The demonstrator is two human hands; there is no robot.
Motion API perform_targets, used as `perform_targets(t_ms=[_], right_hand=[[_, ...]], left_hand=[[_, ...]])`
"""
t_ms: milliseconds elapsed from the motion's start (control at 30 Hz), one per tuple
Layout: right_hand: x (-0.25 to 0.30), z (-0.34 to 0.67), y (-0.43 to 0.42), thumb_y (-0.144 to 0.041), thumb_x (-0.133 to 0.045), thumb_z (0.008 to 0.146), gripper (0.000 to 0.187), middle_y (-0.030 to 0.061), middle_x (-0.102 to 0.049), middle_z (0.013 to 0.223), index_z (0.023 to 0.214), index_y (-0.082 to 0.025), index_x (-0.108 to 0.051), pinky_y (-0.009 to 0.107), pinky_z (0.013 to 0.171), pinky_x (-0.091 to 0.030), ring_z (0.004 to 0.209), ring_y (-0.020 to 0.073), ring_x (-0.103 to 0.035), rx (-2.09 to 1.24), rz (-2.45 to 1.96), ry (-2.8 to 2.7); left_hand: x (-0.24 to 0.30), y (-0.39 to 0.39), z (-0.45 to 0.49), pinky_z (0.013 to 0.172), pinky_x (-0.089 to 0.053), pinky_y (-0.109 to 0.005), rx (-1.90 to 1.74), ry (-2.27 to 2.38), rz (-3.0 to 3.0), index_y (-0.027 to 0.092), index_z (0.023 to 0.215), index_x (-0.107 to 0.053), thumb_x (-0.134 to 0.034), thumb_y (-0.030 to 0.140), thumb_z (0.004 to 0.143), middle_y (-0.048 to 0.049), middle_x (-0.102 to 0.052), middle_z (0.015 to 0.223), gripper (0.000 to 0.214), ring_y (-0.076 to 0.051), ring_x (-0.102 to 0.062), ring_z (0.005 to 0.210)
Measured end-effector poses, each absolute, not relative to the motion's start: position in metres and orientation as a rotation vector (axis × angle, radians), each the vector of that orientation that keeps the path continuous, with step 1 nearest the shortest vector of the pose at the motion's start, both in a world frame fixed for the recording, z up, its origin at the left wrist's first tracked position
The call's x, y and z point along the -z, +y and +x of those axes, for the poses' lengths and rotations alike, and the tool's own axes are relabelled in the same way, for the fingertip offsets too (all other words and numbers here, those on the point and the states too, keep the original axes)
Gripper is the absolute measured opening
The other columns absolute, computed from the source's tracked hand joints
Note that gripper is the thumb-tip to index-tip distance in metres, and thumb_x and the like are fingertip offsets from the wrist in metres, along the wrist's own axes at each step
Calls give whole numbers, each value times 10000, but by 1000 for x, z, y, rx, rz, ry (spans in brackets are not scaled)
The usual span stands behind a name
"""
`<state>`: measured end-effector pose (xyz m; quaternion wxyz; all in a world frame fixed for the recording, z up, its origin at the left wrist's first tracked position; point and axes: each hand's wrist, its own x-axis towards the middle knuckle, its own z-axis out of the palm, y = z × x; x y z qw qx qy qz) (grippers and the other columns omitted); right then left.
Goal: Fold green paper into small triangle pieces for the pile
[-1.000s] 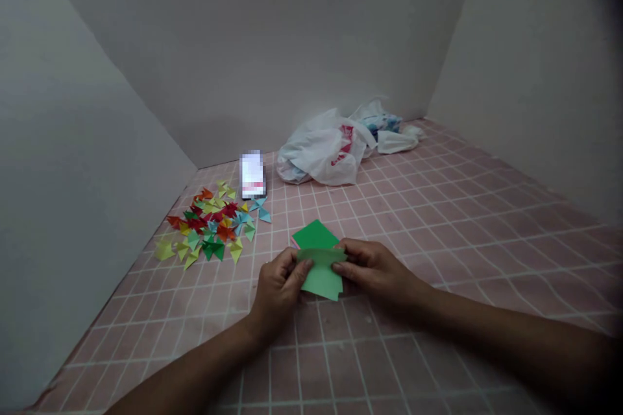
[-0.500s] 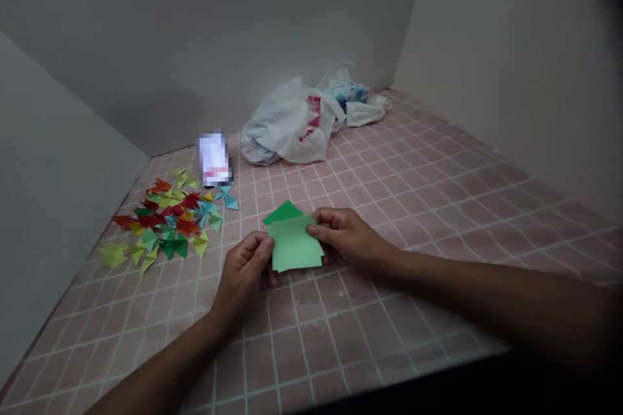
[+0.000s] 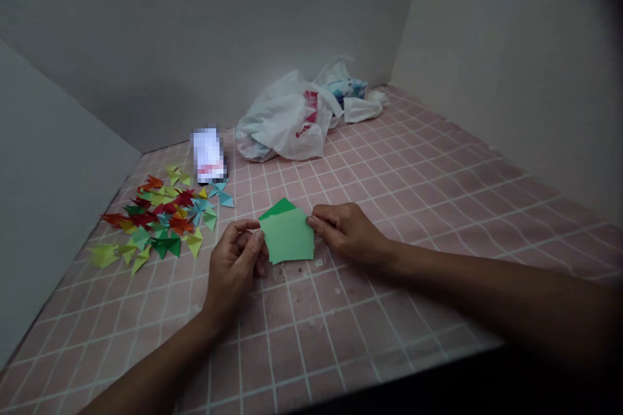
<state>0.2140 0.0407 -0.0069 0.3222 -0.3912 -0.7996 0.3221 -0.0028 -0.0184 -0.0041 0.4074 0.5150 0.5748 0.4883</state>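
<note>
Where the gridded pink tabletop [image 3: 413,188] runs up to its back edge, a white plastic bag [image 3: 287,120] slumps, with a blue-patterned packet [image 3: 346,87] toward the back right corner; both sit well apart from the hands and threaten little.

Along the left edge, nearer the back left corner, folded paper pieces [image 3: 181,225] spread in a loose crowd. Being light and unweighted, they could be scattered or crushed if the left forearm swung outward.

Between those pieces and the near edge, the left hand [image 3: 236,259] is half curled, its thumb and forefinger at the left side of the light green paper [image 3: 288,237]; I cannot tell whether they pinch it or only steady it. The right hand [image 3: 345,233] has thumb and forefinger closed on that paper's right side, close to its far corner. A pull from this one-cornered grip could crease or tear it.

Behind the folded pieces, a lit phone [image 3: 208,154] stands near the back edge, liable to tip if knocked.

The light green paper lies mid-tabletop, its lower edge stepped as if doubled; uneven layers could slide apart. Just beyond it peeks dark green paper [image 3: 280,206], which could be dragged along if the two cling.
</note>
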Motion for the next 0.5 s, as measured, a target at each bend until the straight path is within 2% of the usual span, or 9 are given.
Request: perform_targets(t_ms=[200,433,500], right_hand=[[9,215,45,-217,-494,932,244,-21,-525,621,695,-174,-532,257,599,-352,581,106,-481,-891,-971,-1969],[-4,223,47,-185,-547,922,113,-18,-587,675,839,-173,-623,262,599,-402,591,108,-526,-693,-945,-1705],[-10,225,46,-202,-560,921,90,-17,-588,678,874,-177,-631,265,601,-415,607,113,-537,-726,-929,-1575]], left_hand=[[6,-16,-6,433,-328,-198,-1305,1494,1294,214,1127,-586,-670,334,884,47,-522,776,284,-61,-424,509],[7,-19,-6,585,-402,-230,-1269,1493,1418,196,1075,-627,-634,323,916,2,-587,869,204,-96,-478,650],[6,-21,-5,625,-426,-242,-1261,1472,1501,186,1055,-636,-626,327,919,-12,-606,878,197,-109,-508,687]])
